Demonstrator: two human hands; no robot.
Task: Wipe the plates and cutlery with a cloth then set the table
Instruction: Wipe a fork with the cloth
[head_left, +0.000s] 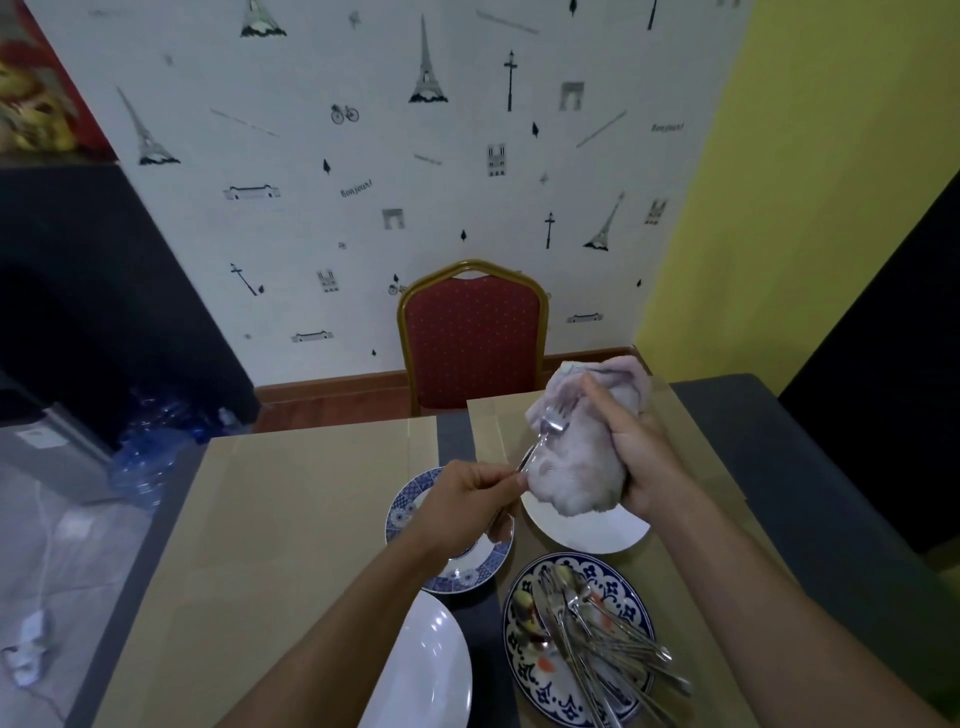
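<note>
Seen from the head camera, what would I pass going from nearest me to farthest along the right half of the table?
First the blue patterned plate piled with cutlery → plain white plate → red chair → wallpapered wall.

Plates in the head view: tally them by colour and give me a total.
White plates: 2
Blue-patterned plates: 2
Total: 4
</note>
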